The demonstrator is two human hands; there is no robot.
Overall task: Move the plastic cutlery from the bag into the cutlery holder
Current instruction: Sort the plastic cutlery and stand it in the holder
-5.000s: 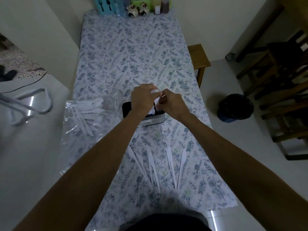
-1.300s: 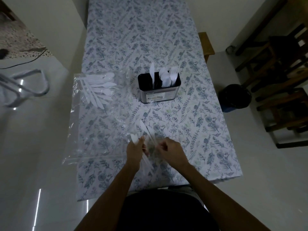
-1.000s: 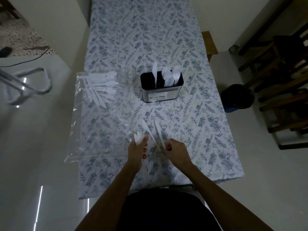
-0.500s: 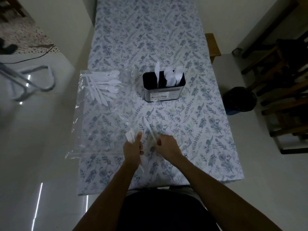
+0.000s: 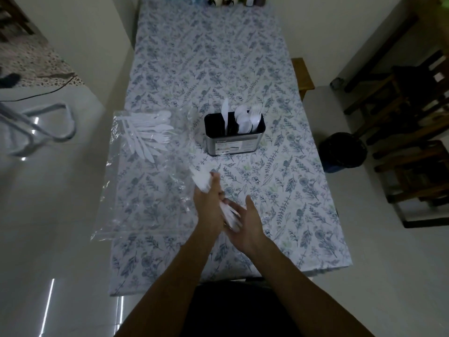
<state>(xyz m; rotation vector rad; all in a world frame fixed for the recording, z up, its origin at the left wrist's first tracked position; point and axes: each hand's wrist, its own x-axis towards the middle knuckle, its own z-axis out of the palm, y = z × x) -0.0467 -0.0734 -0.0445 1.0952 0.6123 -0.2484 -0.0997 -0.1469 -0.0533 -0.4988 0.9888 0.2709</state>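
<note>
My left hand grips a bundle of white plastic knives above the near middle of the table; their blurred ends stick out past both sides of the hand. My right hand lies beside it with fingers spread, touching the lower ends of the bundle. The metal cutlery holder stands further back, with one knife, spoons and forks upright in it. A clear plastic bag lies to the left and hangs over the table edge, with several white pieces of cutlery inside its far end.
A floral cloth covers the long table. Small jars and bottles stand at its far end. A black bin and dark wooden chairs are on the floor to the right, a wooden stool beside the table.
The loose knives that lay on the near table have been gathered into my left hand. The bundle has risen off the cloth, and my right hand has opened beside it.
</note>
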